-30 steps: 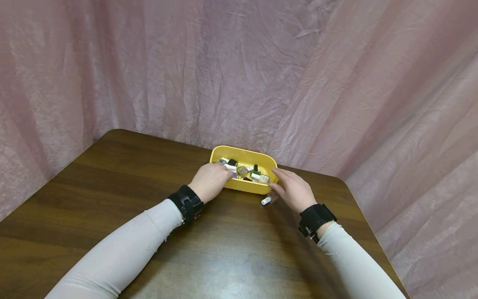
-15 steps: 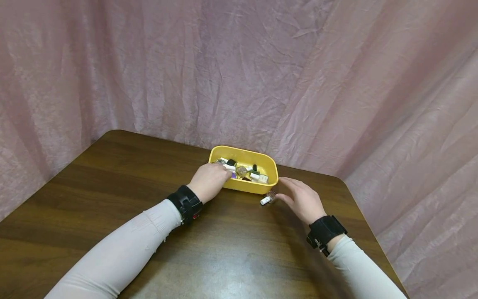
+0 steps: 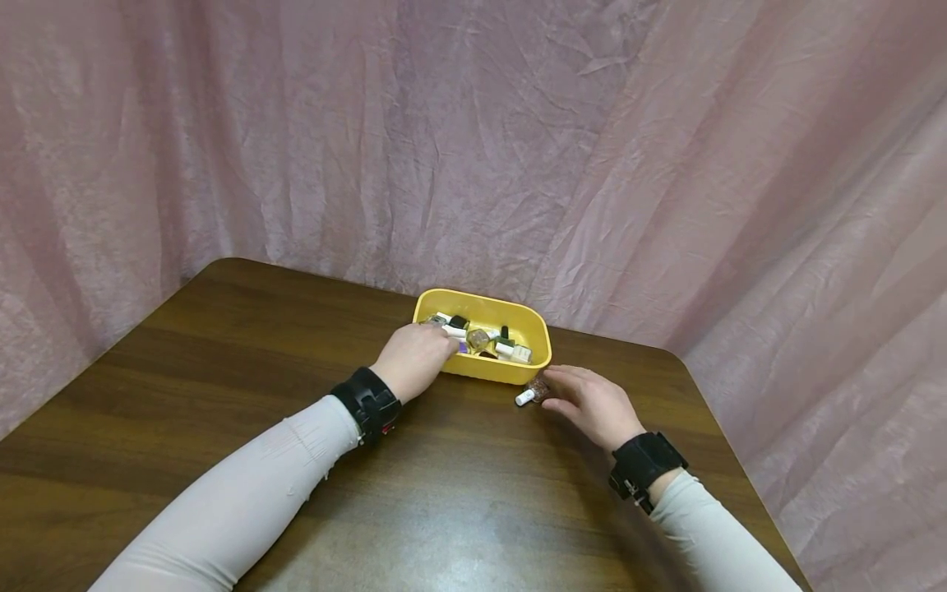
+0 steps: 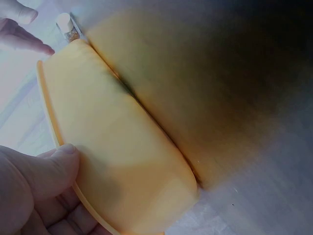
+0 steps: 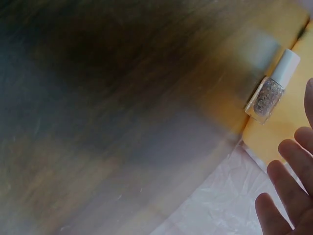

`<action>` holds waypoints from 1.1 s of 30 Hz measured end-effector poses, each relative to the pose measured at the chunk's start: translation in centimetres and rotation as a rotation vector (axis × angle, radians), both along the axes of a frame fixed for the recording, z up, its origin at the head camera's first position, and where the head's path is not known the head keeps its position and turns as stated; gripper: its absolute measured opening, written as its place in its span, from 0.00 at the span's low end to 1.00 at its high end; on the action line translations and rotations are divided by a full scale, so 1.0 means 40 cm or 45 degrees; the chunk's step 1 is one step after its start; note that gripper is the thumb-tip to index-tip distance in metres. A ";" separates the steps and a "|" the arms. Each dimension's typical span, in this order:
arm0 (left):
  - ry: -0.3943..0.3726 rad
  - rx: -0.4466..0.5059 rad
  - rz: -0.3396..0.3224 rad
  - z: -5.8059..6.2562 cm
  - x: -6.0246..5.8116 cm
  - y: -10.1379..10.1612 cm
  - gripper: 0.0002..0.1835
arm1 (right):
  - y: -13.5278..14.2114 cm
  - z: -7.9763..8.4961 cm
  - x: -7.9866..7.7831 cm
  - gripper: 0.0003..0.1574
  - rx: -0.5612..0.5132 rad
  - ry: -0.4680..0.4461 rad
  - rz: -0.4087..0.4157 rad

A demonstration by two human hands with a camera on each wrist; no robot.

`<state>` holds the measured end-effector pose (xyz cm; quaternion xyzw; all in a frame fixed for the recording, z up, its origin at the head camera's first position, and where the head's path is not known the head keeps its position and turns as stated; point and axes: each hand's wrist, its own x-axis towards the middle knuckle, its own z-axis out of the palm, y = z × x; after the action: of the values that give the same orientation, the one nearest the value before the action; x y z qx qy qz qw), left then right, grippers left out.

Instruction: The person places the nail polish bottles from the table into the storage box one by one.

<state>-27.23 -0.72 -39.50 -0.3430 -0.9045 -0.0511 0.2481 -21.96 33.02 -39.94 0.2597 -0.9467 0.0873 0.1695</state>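
My left hand (image 3: 414,359) grips the near left rim of a yellow plastic bin (image 3: 488,369). In the left wrist view its thumb (image 4: 66,155) presses the outside wall while the other fingers go over the rim, partly hidden. A small glitter nail polish bottle (image 3: 528,396) with a white cap lies on the table against the bin's near right corner. Beside that bottle hovers my right hand (image 3: 598,409), thumb and fingers apart. The right wrist view has its relaxed fingers (image 5: 288,188) a little away from the nail polish bottle (image 5: 268,98), holding nothing.
Several nail polish bottles (image 3: 479,339) with white or black caps lie jumbled inside the bin. The bin stands near the far edge of a brown wooden table (image 3: 444,510). A pink curtain (image 3: 473,148) hangs right behind the table.
My right hand has moved off the bin's right rim, to the right and down toward the table beside the loose nail polish bottle. The left hand stays on the bin.
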 end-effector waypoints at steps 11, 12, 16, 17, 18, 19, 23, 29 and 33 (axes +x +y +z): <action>0.001 0.001 0.006 0.001 0.003 0.001 0.14 | -0.018 -0.013 -0.009 0.31 0.037 -0.016 0.023; -0.003 0.001 0.007 0.001 0.003 0.001 0.14 | -0.019 -0.013 -0.010 0.31 0.042 -0.023 0.023; -0.017 -0.003 0.011 0.001 0.002 0.001 0.15 | -0.022 -0.016 -0.013 0.32 0.063 -0.048 0.022; -0.019 -0.005 0.013 0.001 0.002 0.001 0.15 | -0.023 -0.017 -0.014 0.32 0.069 -0.052 0.022; -0.020 -0.006 0.014 0.001 0.002 0.001 0.15 | -0.023 -0.018 -0.015 0.32 0.074 -0.056 0.021; -0.019 -0.005 0.013 0.001 0.001 0.001 0.15 | -0.023 -0.019 -0.016 0.32 0.080 -0.061 0.021; -0.008 0.002 0.005 -0.001 0.000 0.001 0.14 | -0.026 -0.020 -0.017 0.32 0.092 -0.083 0.014; 0.028 0.021 -0.020 0.001 0.004 0.000 0.13 | -0.034 -0.018 -0.016 0.31 0.103 -0.080 0.005; 0.041 0.017 -0.024 0.003 0.007 -0.001 0.12 | -0.038 -0.017 -0.017 0.30 0.114 -0.061 0.003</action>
<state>-26.97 -0.76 -39.39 -0.3506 -0.8969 -0.0538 0.2643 -22.65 31.49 -40.64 0.2661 -0.9531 0.0511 0.1349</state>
